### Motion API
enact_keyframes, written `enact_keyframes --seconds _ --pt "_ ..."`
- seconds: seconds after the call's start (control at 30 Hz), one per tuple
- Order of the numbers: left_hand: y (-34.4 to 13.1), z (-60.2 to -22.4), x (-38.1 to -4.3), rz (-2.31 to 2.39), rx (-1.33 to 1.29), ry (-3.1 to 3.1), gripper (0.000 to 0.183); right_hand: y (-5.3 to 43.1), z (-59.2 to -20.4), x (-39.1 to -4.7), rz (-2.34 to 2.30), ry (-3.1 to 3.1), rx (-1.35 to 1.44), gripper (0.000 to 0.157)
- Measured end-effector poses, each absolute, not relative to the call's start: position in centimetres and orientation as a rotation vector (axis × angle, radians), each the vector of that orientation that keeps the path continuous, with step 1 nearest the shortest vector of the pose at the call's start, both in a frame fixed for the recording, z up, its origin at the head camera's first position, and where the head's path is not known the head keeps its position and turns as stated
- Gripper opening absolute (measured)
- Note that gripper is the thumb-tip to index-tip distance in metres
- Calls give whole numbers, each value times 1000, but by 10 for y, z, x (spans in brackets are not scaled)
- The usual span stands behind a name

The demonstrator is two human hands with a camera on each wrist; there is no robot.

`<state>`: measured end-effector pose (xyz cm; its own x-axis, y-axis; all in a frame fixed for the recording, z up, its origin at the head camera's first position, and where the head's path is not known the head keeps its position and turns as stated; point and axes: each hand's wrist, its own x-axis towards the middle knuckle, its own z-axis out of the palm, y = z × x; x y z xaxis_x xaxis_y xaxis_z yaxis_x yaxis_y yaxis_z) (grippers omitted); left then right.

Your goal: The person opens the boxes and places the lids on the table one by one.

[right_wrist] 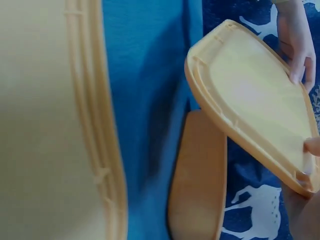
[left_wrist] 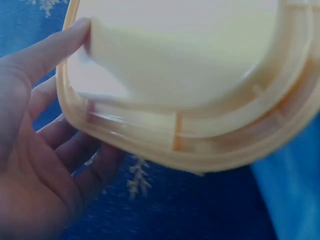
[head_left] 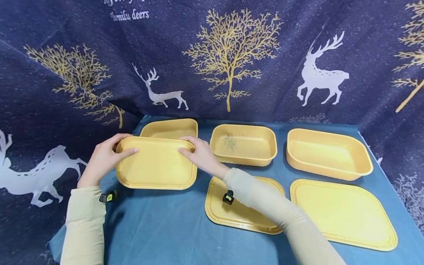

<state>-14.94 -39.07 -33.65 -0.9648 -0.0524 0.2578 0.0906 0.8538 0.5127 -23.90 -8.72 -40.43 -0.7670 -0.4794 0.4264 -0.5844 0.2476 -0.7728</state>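
Both hands hold up a yellow plastic lid (head_left: 155,167), its ridged side facing me. My left hand (head_left: 105,156) grips the left end, thumb on the face and fingers behind the rim. At the upper right corner, my right hand (head_left: 202,154) pinches the lid in the same way. In the left wrist view, the left thumb lies over the lid (left_wrist: 175,60) and its fingers curl under the edge. Behind the raised lid stands a yellow box (head_left: 170,129), its lower part hidden; the right wrist view shows the side of this box (right_wrist: 197,175) below the lid.
Another yellow box (head_left: 243,161) stands mid-table, some dark marks inside, and a larger one (head_left: 331,167) to its right. Two lids lie in front: the middle lid (head_left: 245,222), partly under my right forearm, and the right lid (head_left: 347,213). A blue cloth (head_left: 159,228) covers the table.
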Motion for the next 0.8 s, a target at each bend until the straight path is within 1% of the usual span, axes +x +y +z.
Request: enact_keyframes --seconds 0.17,0.43,0.7,0.8 --pt "-404 -356 -148 -814 -35 -2882 56 -90 -419 -240 1486 -2504 1109 34" --pt "-415 -378 -155 -825 -21 -3042 69 -93 -432 -239 1392 -2647 1195 38" --pt "-421 -398 -163 -908 -61 -3135 64 -100 -439 -236 1223 -2759 1242 30" --pt "-423 -405 -166 -994 -42 -3155 63 -101 -442 -236 1200 -2785 1267 31"
